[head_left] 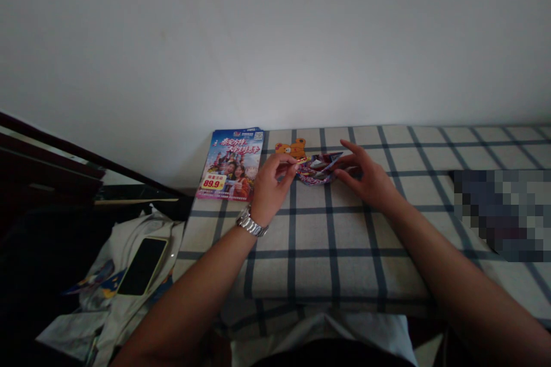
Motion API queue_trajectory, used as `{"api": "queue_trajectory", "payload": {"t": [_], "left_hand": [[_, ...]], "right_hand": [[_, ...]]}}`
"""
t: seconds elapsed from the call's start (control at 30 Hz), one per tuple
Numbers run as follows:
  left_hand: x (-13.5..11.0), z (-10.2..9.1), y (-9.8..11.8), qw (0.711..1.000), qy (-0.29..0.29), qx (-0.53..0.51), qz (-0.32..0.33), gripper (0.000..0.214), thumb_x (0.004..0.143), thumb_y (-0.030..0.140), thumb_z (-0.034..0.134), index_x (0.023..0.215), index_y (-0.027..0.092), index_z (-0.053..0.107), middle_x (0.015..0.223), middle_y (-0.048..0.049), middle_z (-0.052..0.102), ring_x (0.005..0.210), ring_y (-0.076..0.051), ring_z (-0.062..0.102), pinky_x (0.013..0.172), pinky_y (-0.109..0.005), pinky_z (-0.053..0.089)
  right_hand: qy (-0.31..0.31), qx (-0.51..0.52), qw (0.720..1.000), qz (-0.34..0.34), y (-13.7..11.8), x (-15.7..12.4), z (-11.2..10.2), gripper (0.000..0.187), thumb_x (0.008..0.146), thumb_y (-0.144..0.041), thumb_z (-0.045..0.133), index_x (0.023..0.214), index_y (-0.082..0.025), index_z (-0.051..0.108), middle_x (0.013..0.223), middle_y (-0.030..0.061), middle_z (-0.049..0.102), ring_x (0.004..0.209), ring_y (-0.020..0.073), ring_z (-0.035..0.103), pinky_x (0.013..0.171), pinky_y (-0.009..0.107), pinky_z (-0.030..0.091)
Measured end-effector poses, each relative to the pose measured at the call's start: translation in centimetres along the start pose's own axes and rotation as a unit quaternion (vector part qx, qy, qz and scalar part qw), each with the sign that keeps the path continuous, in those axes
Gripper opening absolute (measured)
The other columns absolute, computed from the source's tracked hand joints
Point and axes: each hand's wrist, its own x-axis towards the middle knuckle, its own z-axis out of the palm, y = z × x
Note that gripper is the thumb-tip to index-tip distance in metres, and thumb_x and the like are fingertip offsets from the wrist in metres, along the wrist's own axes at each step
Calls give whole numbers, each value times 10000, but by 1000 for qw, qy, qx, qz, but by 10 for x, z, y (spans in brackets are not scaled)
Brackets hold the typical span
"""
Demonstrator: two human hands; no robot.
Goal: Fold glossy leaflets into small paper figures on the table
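Observation:
My left hand (272,183), with a metal watch (251,222) at the wrist, pinches the left end of a small folded piece of colourful printed paper (319,168) lying on the checked tablecloth (327,241). My right hand (365,176) rests on the paper's right side, fingers spread and pressing its edge. An orange bear-shaped card (293,148) lies just behind the paper, close to the wall.
A stack of colourful leaflets (231,164) lies at the table's left corner. Left of the table, a dark phone (143,265) rests on a white printed bag (124,292). A blurred patch (503,212) covers the right of the table. A white wall stands behind.

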Motion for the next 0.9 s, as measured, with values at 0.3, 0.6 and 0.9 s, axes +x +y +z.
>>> {"api": "queue_trajectory", "payload": {"t": [0.3,0.6,0.9], "left_hand": [[-1,0,-3,1000,-14,-11,-17,86,1021,278,665,1068,209,645,1072,-33,718,982,-147,755,874,-286,661],[-2,0,3,1000,-16,4,-19,112,1017,320,675,1045,212,662,1067,-41,720,992,-160,748,823,-271,668],[-1,1,-3,999,10,-38,-29,148,998,345,705,1062,221,656,1067,-44,728,991,-170,758,859,-308,672]], "right_hand": [[1,120,990,76,3,0,3,641,946,-491,707,1509,-311,460,1176,82,770,727,219,755,620,378,651],[8,207,976,67,3,1,4,575,912,-435,772,1421,-302,541,1130,61,763,874,231,798,824,402,690],[33,227,970,83,9,3,6,502,882,-474,805,1295,-274,602,1111,71,782,909,246,801,836,416,702]]}}
